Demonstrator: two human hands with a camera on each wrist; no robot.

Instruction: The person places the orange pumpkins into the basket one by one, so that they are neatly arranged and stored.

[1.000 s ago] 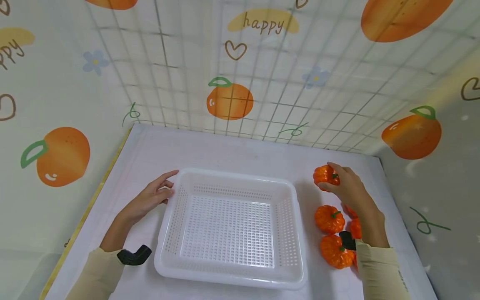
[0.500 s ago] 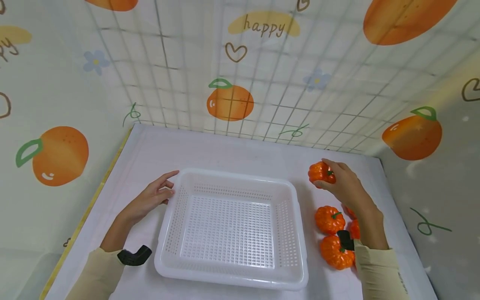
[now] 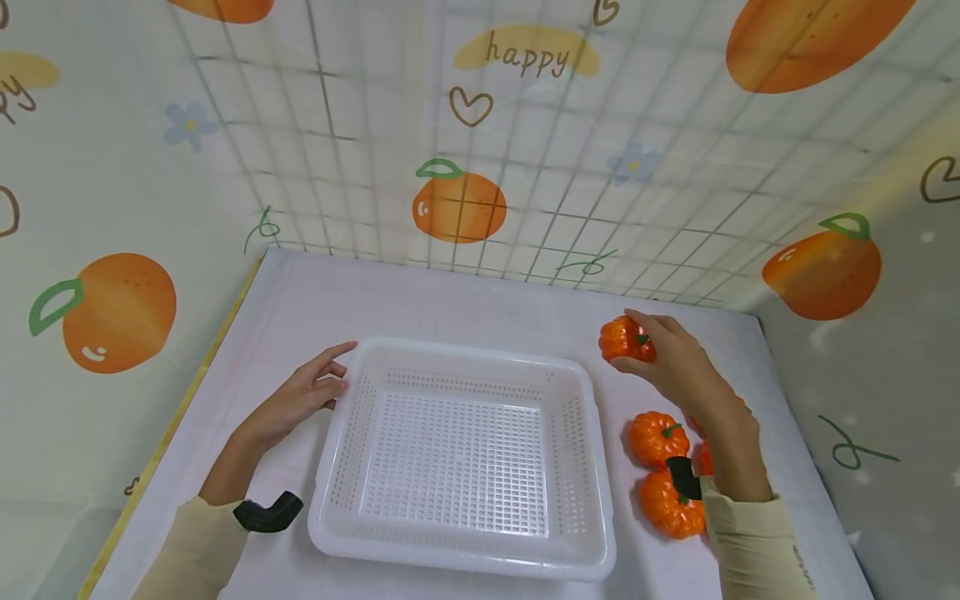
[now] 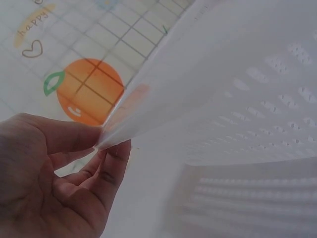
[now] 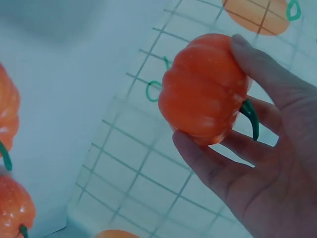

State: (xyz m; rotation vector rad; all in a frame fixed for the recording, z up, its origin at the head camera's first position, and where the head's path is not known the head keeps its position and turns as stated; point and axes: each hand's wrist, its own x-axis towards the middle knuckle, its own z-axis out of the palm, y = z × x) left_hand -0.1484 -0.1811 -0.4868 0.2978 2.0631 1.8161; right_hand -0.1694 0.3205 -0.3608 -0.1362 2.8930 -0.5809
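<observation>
My right hand (image 3: 686,362) holds a small orange toy pumpkin (image 3: 622,340) beyond the basket's far right corner. In the right wrist view thumb and fingers grip the sides of this pumpkin (image 5: 203,89), its green stem turned toward the palm. My left hand (image 3: 296,400) is at the left rim of a white perforated plastic basket (image 3: 457,563). Up close in the left wrist view, the left hand (image 4: 64,168) pinches the basket's rim between its fingertips. Nothing lies in the basket.
Several more orange pumpkins (image 3: 671,504) sit on the white table (image 3: 450,296) right of the basket, partly hidden under my right forearm. Behind the table rises a wire grid (image 3: 540,208) covered by a printed sheet; patterned walls stand on both sides.
My right hand has carried the pumpkin leftward and slightly away from me, closer to the basket's far right corner. The left hand and the basket have stayed in place.
</observation>
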